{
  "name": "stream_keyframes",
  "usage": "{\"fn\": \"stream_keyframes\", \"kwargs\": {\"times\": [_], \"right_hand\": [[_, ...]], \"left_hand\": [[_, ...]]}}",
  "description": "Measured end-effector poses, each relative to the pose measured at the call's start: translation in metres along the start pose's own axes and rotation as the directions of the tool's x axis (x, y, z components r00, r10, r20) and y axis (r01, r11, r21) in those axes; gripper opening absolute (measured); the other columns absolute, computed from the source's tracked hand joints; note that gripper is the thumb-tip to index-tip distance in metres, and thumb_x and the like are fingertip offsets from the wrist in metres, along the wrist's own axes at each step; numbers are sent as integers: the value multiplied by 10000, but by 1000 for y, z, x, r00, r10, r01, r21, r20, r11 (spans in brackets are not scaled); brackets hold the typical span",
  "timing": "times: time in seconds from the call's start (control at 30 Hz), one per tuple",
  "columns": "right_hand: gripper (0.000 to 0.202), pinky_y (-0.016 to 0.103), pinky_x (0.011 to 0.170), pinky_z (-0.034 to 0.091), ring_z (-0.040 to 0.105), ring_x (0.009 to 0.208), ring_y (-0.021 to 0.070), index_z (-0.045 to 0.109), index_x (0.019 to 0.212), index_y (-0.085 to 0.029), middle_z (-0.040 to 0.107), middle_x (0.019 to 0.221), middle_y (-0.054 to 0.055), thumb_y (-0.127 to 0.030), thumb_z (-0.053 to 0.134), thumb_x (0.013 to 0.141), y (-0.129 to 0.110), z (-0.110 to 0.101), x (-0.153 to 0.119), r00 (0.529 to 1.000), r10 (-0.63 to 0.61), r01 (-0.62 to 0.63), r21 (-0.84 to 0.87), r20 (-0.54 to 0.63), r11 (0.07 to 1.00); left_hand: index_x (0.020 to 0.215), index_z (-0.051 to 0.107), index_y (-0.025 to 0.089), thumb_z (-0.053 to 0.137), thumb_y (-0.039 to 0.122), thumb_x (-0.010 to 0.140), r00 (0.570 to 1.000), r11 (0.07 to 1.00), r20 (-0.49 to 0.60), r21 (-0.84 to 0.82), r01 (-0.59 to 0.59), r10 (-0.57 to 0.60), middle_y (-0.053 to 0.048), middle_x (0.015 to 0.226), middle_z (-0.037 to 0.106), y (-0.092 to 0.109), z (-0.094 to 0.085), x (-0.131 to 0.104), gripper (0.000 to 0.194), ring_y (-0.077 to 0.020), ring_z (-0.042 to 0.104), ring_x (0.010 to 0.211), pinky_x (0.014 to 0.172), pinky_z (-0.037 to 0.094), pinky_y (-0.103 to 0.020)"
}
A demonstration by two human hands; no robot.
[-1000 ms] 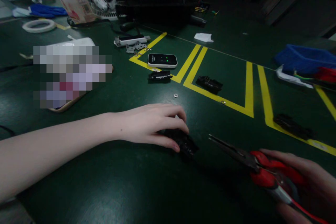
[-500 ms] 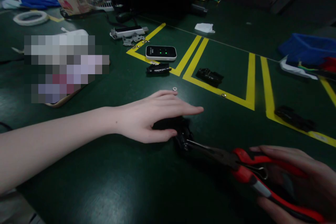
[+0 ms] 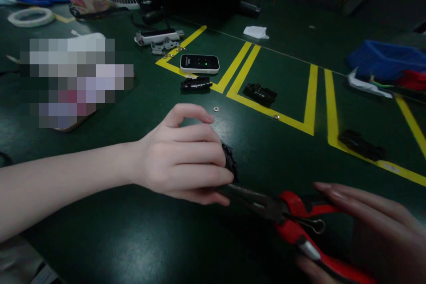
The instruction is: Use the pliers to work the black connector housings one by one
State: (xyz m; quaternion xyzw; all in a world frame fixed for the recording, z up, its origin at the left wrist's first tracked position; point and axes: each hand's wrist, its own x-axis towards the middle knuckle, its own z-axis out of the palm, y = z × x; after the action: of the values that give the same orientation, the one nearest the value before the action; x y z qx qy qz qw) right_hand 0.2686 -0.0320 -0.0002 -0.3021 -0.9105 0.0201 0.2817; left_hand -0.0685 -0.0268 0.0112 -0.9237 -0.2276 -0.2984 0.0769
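My left hand [image 3: 179, 159] is curled over a small black plastic part [image 3: 229, 159], and only the part's right end shows past the fingers. My right hand [image 3: 372, 222], at the lower right, holds needle-nose pliers [image 3: 289, 213] with red handles. The handles are spread and a wire spring shows between them. The pliers' tips reach my left fingertips beside the black part; whether they grip anything is hidden. A small metal ring [image 3: 216, 109] lies on the table just beyond my left hand.
Yellow tape [image 3: 271, 108] marks boxes on the green table [image 3: 133, 239]. Similar black parts [image 3: 260, 94] lie along it, near a white-edged device [image 3: 199, 64] with a green light. A blue bin [image 3: 386, 60] stands right, a tape roll [image 3: 31, 17] far left. A blurred-out item lies left.
My left hand has gone from stretched fingers to curled ones around the black part. The pliers have shifted left, and their tips are now at my left fingertips. The view has shifted slightly.
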Motion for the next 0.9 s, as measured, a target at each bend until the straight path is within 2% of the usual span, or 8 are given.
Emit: {"fn": "stream_keyframes", "kwargs": {"times": [0.1, 0.2, 0.37, 0.5, 0.63, 0.7, 0.8, 0.9], "right_hand": [[734, 370, 772, 587, 649, 991, 249, 465, 1464, -227, 623, 1193, 99, -467, 728, 822, -8, 4, 3, 999, 53, -53, -44, 4, 998], [756, 376, 767, 570, 637, 1012, 262, 393, 1520, -250, 602, 1246, 100, -395, 709, 849, -10, 6, 7, 999, 33, -33, -152, -2, 988], [517, 479, 821, 514, 600, 1049, 332, 491, 1356, -145, 581, 1197, 169, -303, 582, 872, -1, 8, 22, 994, -60, 85, -301, 90, 950], [438, 489, 863, 508, 592, 1080, 340, 488, 1254, -158, 589, 1171, 166, -248, 559, 830, 10, 12, 39, 998, -30, 43, -237, 58, 971], [456, 372, 697, 526, 608, 867, 238, 480, 1255, -194, 598, 1035, 102, -305, 648, 846, 21, 17, 58, 998, 2, -8, -88, -67, 996], [531, 336, 647, 519, 593, 827, 207, 465, 1305, -199, 584, 1028, 88, -378, 682, 855, 26, 21, 65, 993, -5, 1, -34, -115, 999], [524, 357, 681, 531, 603, 898, 225, 482, 1331, -227, 591, 1070, 95, -440, 652, 884, 32, 27, 70, 989, -75, 82, 50, -127, 995], [517, 445, 819, 546, 608, 1027, 280, 504, 1315, -224, 603, 1137, 122, -354, 696, 854, 33, 34, 71, 987, -134, 140, 73, -90, 987]], "left_hand": [[942, 665, 239, 638, 431, 944, 993, 995, -71, -7, 98, -98, 58, 800, 734, -1, 6, 0, 194, -151, 691, 832, 1033, 383, -385], [930, 661, 245, 650, 450, 935, 991, 997, -109, 17, 79, -77, 62, 806, 734, -1, 9, 1, 205, -143, 689, 818, 1006, 394, -367], [968, 675, 208, 700, 442, 902, 990, 999, -134, 28, 44, -40, 30, 850, 731, 2, 9, 1, 244, -148, 656, 846, 1020, 361, -374], [1096, 649, 194, 672, 489, 912, 973, 974, -68, -62, 218, -222, -23, 984, 721, 7, 8, 5, 348, -188, 641, 954, 1008, 370, -396], [1434, 440, 130, 709, 761, 705, 860, 858, 167, -108, 502, -482, -181, 1383, 562, 13, 4, 9, 1001, -326, 548, 1214, 970, 431, -427], [1513, 315, 75, 709, 804, 652, 797, 811, 260, -76, 580, -545, -232, 1479, 464, 16, 7, 9, 1195, -371, 490, 1285, 1010, 421, -469], [1527, 273, 32, 696, 799, 672, 744, 776, 327, -48, 629, -582, -245, 1482, 451, 19, 14, 8, 1224, -374, 482, 1284, 1027, 412, -479], [1479, 358, 32, 704, 739, 723, 732, 767, 345, -50, 640, -588, -218, 1410, 517, 20, 20, 8, 1091, -347, 514, 1227, 1000, 424, -456]]}}
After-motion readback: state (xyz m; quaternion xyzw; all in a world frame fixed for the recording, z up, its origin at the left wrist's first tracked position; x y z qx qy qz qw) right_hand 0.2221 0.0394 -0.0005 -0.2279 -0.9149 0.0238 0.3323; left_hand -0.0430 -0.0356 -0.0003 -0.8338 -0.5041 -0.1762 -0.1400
